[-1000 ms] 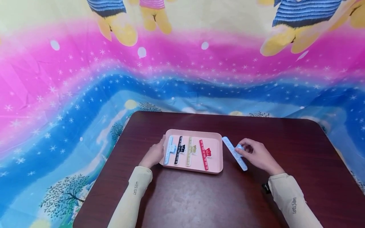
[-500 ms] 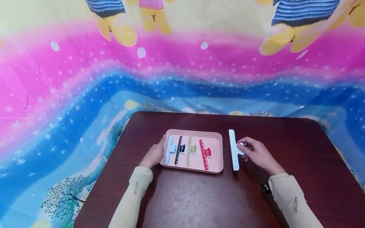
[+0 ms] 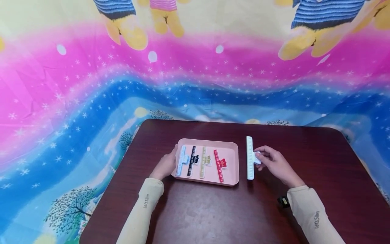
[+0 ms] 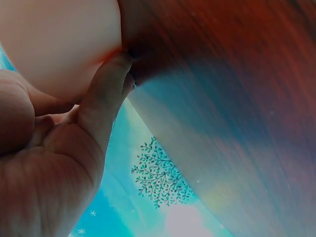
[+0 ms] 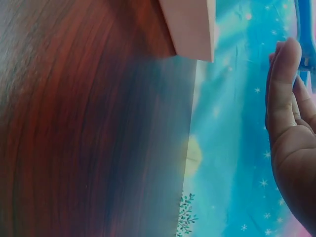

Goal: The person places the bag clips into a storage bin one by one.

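In the head view my right hand pinches a pale blue long-bar clip by its tab, just right of a pink tray. Piano-key marks run along the bar, which stands nearly lengthwise away from me. A blue edge of this clip shows behind my right fingers in the right wrist view. My left hand rests with its fingers along the tray's left wall. Similar clips lie inside the tray: light blue, black, gold and red, the red one slanted.
The tray stands on a dark reddish-brown table with rounded corners. Behind the table hangs a printed cloth in pink and blue. A dark band is at my right wrist.
My right hand has turned the clip from a slant to nearly straight, and it now looks paler. The left hand and the tray stay in place.
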`<state>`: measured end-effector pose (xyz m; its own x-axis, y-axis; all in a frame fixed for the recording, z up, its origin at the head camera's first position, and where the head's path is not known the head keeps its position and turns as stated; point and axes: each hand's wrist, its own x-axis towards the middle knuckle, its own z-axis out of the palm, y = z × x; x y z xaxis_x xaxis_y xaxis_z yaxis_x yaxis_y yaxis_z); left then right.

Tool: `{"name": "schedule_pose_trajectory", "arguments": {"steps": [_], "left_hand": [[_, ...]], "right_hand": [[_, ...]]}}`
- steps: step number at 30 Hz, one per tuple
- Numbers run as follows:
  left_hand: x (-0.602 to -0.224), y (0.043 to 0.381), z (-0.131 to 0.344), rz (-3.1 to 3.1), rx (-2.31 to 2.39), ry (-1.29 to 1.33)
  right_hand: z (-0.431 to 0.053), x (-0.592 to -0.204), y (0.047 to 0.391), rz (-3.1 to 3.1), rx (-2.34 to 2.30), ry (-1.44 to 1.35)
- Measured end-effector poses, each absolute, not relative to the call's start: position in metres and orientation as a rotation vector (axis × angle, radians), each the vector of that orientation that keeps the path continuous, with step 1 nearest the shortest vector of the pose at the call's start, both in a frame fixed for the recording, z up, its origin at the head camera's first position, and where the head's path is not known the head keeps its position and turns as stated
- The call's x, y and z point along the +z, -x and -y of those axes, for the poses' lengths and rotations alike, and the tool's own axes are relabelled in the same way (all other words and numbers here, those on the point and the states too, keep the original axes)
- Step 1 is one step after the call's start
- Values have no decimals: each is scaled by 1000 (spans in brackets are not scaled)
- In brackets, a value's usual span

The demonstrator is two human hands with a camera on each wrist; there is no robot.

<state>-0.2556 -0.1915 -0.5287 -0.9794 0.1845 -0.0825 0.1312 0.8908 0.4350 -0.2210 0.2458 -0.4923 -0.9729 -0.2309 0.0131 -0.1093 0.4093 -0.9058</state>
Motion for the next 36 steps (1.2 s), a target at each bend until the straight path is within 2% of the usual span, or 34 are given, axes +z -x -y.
{"name": "schedule_pose_trajectory", "arguments": {"steps": [36], "left_hand": [[-527, 254, 191, -2913, 676, -180]], "right_hand": [[-224, -486, 233, -2448, -1637, 132]]}}
